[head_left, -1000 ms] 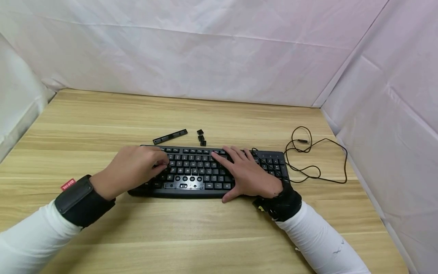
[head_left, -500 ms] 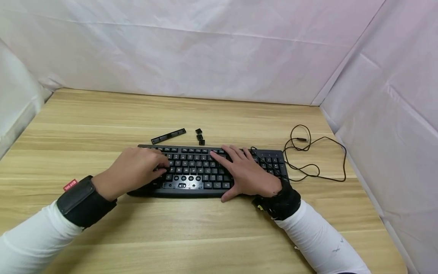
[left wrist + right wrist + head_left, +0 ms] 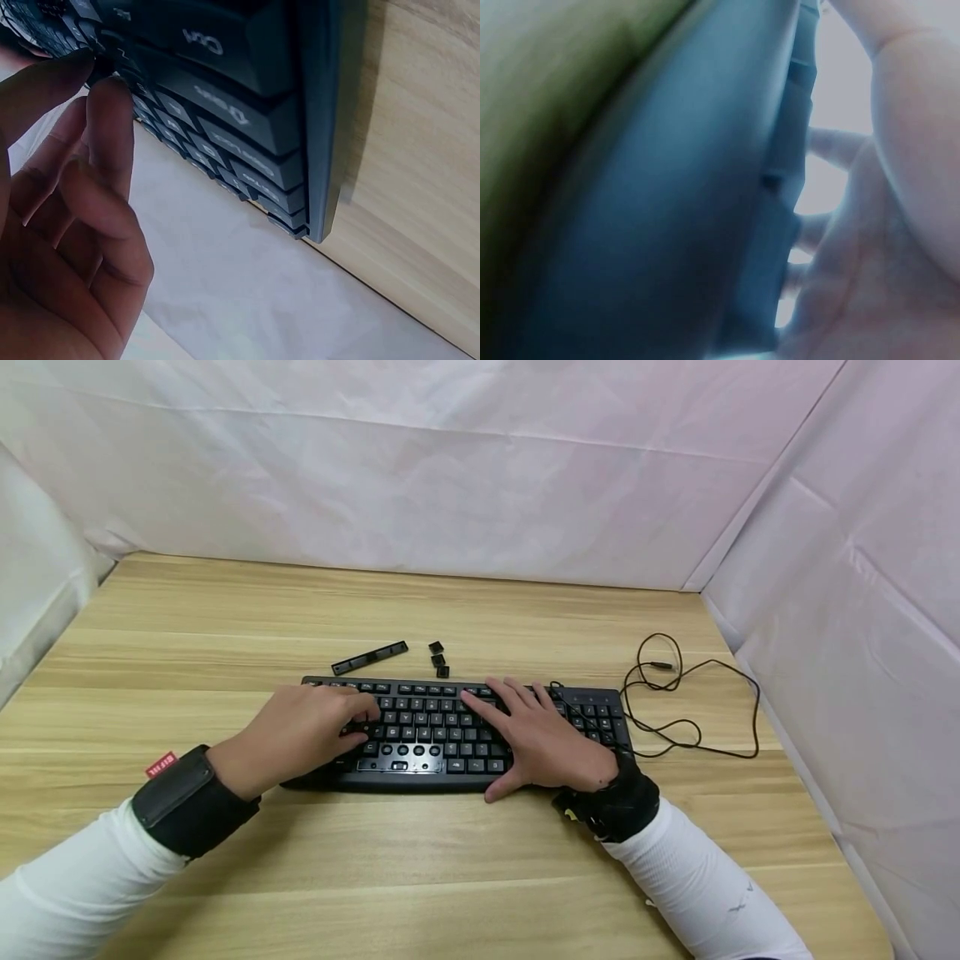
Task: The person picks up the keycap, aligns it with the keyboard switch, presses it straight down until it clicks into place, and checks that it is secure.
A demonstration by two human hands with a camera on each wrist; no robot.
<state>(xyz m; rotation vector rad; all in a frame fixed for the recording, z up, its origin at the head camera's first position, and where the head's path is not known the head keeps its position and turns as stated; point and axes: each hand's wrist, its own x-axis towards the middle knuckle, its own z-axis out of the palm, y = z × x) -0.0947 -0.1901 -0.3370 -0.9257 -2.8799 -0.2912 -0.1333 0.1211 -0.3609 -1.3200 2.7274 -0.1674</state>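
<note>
A black keyboard (image 3: 420, 783) lies across the table with its lower middle keys off, baring a shiny plate with round posts. My left hand (image 3: 303, 727) is over its left part. In the left wrist view, the thumb and index finger of my left hand (image 3: 82, 202) pinch a dark keycap (image 3: 101, 69) among the letter keys; the fingertips partly hide it. My right hand (image 3: 543, 743) rests spread over the keyboard's right half, thumb at the front edge. Behind the keyboard lie a loose space bar (image 3: 369, 657) and three small keycaps (image 3: 438, 660).
A thin black cable (image 3: 697, 746) loops over the wooden table (image 3: 480, 868) right of the keyboard, its plug (image 3: 661, 666) near the back. One strand runs over the number keys beside my right hand. White cloth (image 3: 420, 468) hangs behind the table and at both sides.
My left hand has shifted slightly right along the keyboard, and its index finger reaches a little farther over the keys. The right hand stays in place.
</note>
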